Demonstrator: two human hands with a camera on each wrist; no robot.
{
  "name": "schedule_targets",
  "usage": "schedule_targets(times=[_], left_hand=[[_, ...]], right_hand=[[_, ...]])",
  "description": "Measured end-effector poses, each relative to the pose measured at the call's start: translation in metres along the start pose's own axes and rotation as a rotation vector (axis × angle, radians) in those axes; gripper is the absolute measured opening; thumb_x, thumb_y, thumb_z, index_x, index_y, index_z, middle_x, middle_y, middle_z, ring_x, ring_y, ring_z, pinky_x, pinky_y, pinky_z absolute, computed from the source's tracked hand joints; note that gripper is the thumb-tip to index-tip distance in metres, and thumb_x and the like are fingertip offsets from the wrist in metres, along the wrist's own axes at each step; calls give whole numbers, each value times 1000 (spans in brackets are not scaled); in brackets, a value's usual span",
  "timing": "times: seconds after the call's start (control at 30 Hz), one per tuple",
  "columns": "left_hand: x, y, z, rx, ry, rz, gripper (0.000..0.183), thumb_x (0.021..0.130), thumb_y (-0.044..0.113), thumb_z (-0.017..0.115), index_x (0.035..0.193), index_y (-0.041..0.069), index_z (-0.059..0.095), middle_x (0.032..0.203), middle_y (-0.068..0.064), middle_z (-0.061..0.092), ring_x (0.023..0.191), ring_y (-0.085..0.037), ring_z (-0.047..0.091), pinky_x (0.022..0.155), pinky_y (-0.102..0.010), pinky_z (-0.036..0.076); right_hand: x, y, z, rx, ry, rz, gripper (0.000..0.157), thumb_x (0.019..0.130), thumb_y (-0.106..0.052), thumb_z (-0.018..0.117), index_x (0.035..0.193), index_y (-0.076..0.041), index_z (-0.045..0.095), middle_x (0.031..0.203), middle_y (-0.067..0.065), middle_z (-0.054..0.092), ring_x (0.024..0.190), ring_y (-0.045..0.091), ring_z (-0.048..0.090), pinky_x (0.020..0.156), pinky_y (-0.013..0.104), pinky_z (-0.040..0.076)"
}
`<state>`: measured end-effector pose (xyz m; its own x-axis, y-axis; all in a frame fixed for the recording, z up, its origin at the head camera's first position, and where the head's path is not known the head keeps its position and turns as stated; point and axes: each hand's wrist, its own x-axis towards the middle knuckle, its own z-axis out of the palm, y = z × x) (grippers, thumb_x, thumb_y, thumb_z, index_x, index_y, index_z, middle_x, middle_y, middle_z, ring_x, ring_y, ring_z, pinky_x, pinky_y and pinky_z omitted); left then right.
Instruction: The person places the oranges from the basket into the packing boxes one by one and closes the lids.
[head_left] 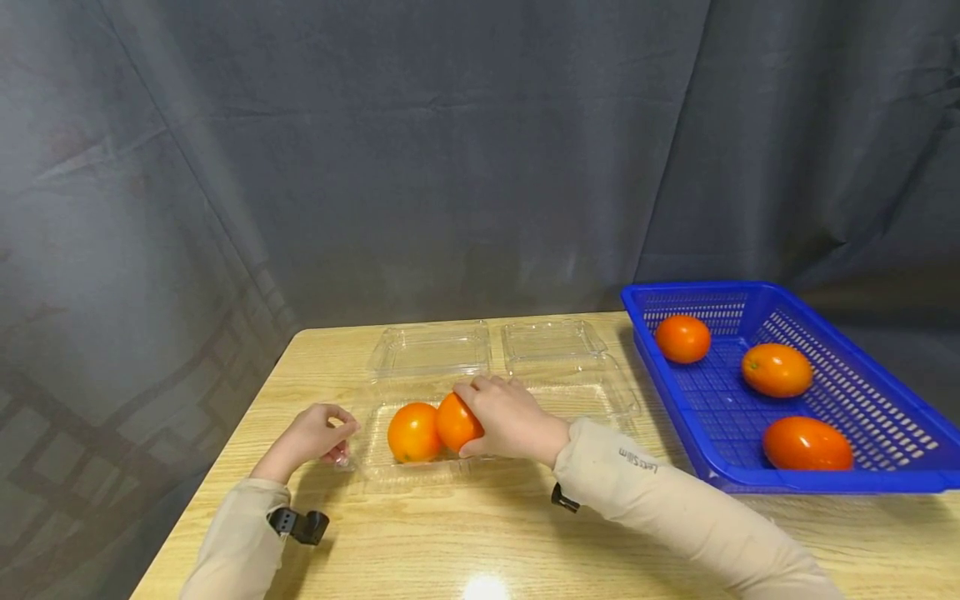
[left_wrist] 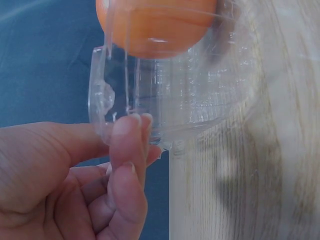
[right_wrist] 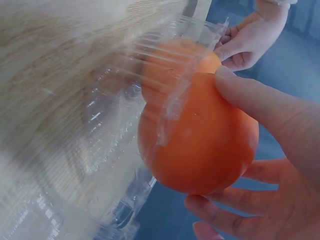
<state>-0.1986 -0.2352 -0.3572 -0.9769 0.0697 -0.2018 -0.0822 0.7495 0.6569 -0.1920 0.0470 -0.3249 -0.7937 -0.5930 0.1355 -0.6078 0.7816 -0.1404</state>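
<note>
My right hand [head_left: 513, 422] grips an orange [head_left: 454, 425] at the right part of a clear plastic clamshell container [head_left: 427, 477]. In the right wrist view, the thumb lies on the near side of this orange [right_wrist: 210, 140] with fingers curled beneath it. A second orange [head_left: 412, 433] sits inside the container, just left of the held one. At the container's left end, my left hand [head_left: 311, 435] pinches its rim; the left wrist view shows thumb and fingertips on the clear edge [left_wrist: 102, 95]. Whether the held orange touches the container floor is hidden.
A blue plastic basket [head_left: 675, 429] at the right holds three oranges, one of them nearest [head_left: 807, 444]. Another clear clamshell [head_left: 577, 392] lies open right of the hands. Behind the filled container stands its clear lid [head_left: 431, 346]. A dark curtain [head_left: 465, 167] hangs behind the table.
</note>
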Motion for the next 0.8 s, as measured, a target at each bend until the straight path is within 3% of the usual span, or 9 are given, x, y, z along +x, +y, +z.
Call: schedule_targets(times=[0.6, 0.8], left_hand=[[0, 0, 1, -4, 4, -6, 26, 92, 12, 55, 104, -10, 58, 58, -4, 57, 50, -10, 55, 50, -25, 50], [0, 0, 1, -6, 3, -15, 25, 92, 13, 55, 103, -9, 58, 58, -5, 58, 50, -11, 55, 50, -25, 50]], right_hand=[[3, 3, 15, 31, -14, 19, 77, 69, -47, 78, 130, -8, 51, 113, 11, 62, 103, 29, 58, 91, 54, 45], [5, 4, 20, 33, -25, 30, 77, 68, -47, 78, 129, -8, 52, 115, 12, 62, 103, 28, 56, 90, 50, 46]])
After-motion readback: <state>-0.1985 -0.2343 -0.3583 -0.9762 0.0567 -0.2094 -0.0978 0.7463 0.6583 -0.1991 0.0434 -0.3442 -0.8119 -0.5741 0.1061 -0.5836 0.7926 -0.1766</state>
